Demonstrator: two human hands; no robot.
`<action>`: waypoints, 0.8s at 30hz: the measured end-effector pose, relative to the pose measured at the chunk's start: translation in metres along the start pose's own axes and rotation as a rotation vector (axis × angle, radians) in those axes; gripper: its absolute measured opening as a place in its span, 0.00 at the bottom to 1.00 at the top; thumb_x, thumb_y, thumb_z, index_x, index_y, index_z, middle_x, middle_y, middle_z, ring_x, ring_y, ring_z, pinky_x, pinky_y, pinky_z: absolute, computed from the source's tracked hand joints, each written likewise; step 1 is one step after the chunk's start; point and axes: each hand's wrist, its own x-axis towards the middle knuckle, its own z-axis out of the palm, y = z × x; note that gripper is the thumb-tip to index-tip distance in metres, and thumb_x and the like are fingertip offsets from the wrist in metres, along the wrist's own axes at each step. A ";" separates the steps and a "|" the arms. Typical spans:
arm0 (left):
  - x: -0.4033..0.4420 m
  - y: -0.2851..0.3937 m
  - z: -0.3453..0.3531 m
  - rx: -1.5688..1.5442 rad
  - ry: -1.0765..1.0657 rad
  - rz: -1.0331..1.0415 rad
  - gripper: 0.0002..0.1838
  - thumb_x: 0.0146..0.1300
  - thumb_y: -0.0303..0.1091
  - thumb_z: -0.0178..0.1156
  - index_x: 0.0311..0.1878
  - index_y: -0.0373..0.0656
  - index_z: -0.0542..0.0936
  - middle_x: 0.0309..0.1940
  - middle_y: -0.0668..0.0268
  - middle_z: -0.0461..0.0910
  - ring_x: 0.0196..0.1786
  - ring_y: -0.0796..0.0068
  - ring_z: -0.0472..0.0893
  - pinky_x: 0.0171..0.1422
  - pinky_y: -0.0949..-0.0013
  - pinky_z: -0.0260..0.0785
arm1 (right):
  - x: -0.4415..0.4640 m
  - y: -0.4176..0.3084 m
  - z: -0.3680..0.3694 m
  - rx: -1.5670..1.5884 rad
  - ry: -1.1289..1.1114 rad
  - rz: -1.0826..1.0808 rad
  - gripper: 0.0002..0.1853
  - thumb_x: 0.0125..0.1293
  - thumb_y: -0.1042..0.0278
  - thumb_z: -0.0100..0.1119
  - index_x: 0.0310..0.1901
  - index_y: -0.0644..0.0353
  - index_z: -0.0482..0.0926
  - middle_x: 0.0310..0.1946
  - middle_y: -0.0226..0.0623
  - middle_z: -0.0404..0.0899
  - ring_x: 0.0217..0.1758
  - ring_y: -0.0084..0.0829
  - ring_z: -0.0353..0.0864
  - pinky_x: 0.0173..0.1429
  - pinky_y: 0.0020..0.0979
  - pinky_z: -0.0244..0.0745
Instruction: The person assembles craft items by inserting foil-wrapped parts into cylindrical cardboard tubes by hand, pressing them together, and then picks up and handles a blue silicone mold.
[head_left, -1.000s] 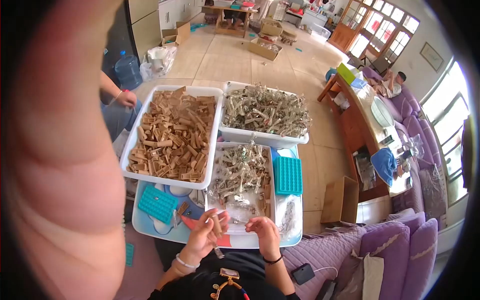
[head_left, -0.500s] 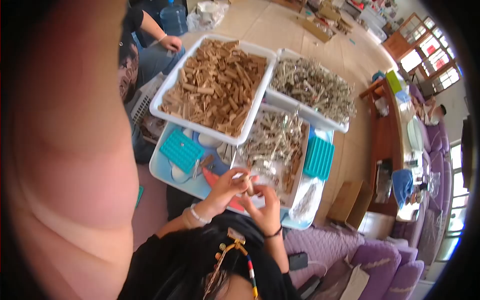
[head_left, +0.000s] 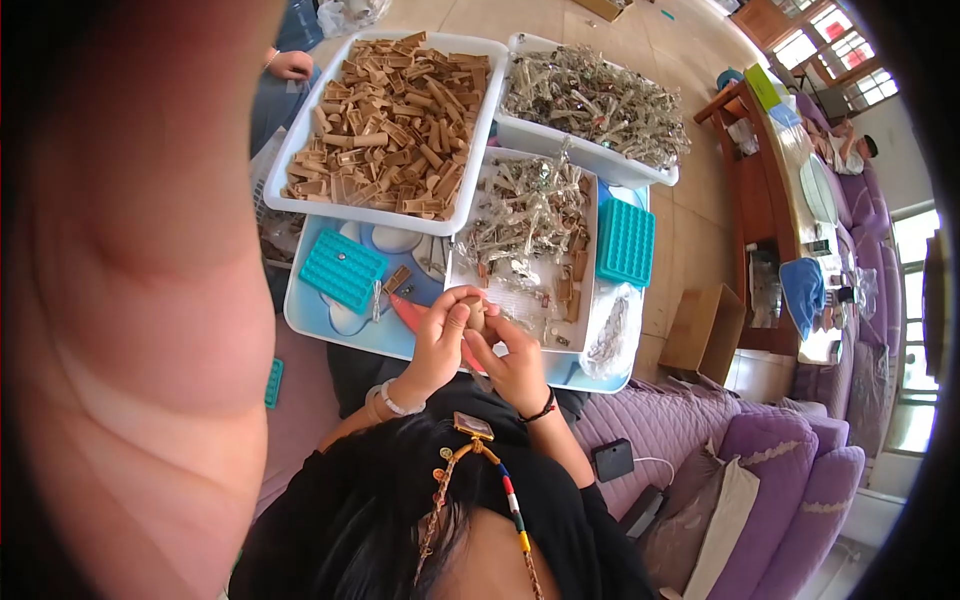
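Observation:
My left hand (head_left: 437, 345), with pale beads at its wrist, is closed on a small tan piece (head_left: 475, 314). My right hand (head_left: 513, 362), with a dark band at its wrist, pinches the same piece from the other side; the fingers hide part of it. Just beyond the hands is a shallow white tray (head_left: 462, 270) of clear-wrapped silvery parts and some tan pieces. A red pointed shape (head_left: 408, 313) lies partly beneath my left hand. Beside it, a tan piece (head_left: 397, 279) rests on the blue patterned table (head_left: 310, 322).
A white bin (head_left: 276, 190) heaped with tan pieces stands far left, another bin (head_left: 590, 150) of wrapped parts far right. Teal grid trays (head_left: 343, 270) (head_left: 626, 243) flank the white tray. A co-worker's hand (head_left: 291, 65) shows at upper left. Blurred skin near the lens covers the left side.
The view has shifted, so the bins and table sit higher in the picture. Both hands still hold the tan piece, with my left fingers now wrapped further over it.

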 end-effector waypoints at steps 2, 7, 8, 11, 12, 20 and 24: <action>0.000 -0.005 -0.002 -0.025 0.015 0.045 0.16 0.64 0.38 0.43 0.46 0.34 0.67 0.37 0.60 0.74 0.43 0.73 0.73 0.52 0.70 0.64 | 0.000 -0.004 0.002 -0.017 -0.030 0.031 0.10 0.53 0.70 0.58 0.33 0.68 0.72 0.19 0.39 0.72 0.20 0.24 0.70 0.26 0.25 0.66; -0.002 0.007 -0.002 -0.015 0.048 -0.021 0.16 0.64 0.39 0.43 0.46 0.35 0.67 0.37 0.60 0.74 0.43 0.72 0.73 0.51 0.71 0.64 | 0.001 -0.013 0.002 0.027 -0.012 0.049 0.10 0.53 0.70 0.58 0.34 0.67 0.73 0.18 0.36 0.72 0.21 0.22 0.69 0.26 0.24 0.65; -0.001 0.008 -0.003 -0.092 0.016 -0.063 0.17 0.64 0.40 0.43 0.47 0.35 0.67 0.37 0.59 0.74 0.43 0.72 0.74 0.51 0.70 0.65 | 0.001 -0.013 0.002 0.051 -0.010 0.050 0.09 0.52 0.71 0.58 0.34 0.67 0.74 0.18 0.33 0.72 0.21 0.19 0.68 0.27 0.22 0.65; -0.004 0.019 -0.011 -0.300 0.017 -0.106 0.19 0.63 0.44 0.43 0.48 0.38 0.66 0.38 0.59 0.74 0.43 0.69 0.74 0.50 0.68 0.67 | 0.001 -0.009 0.002 0.125 -0.070 0.042 0.12 0.53 0.70 0.58 0.38 0.66 0.73 0.21 0.35 0.74 0.23 0.22 0.71 0.28 0.24 0.67; -0.004 0.023 -0.020 -0.298 0.083 -0.081 0.21 0.62 0.47 0.43 0.48 0.39 0.66 0.37 0.61 0.74 0.44 0.68 0.75 0.48 0.67 0.68 | 0.001 -0.008 0.001 0.118 -0.043 -0.002 0.13 0.53 0.71 0.58 0.39 0.66 0.72 0.22 0.35 0.74 0.24 0.22 0.72 0.29 0.23 0.67; -0.045 0.094 -0.167 -0.266 0.438 -0.098 0.17 0.65 0.42 0.40 0.49 0.42 0.67 0.26 0.69 0.67 0.15 0.88 0.57 0.19 0.84 0.52 | -0.006 0.025 -0.022 0.226 0.181 0.076 0.10 0.57 0.72 0.53 0.40 0.67 0.72 0.27 0.35 0.76 0.31 0.20 0.74 0.37 0.21 0.68; -0.054 0.101 -0.258 -0.274 0.577 -0.259 0.14 0.63 0.38 0.45 0.48 0.42 0.69 0.32 0.66 0.73 0.16 0.86 0.61 0.21 0.82 0.57 | -0.006 0.020 -0.029 0.270 0.180 0.129 0.10 0.62 0.71 0.48 0.40 0.68 0.72 0.28 0.33 0.75 0.30 0.19 0.72 0.37 0.19 0.67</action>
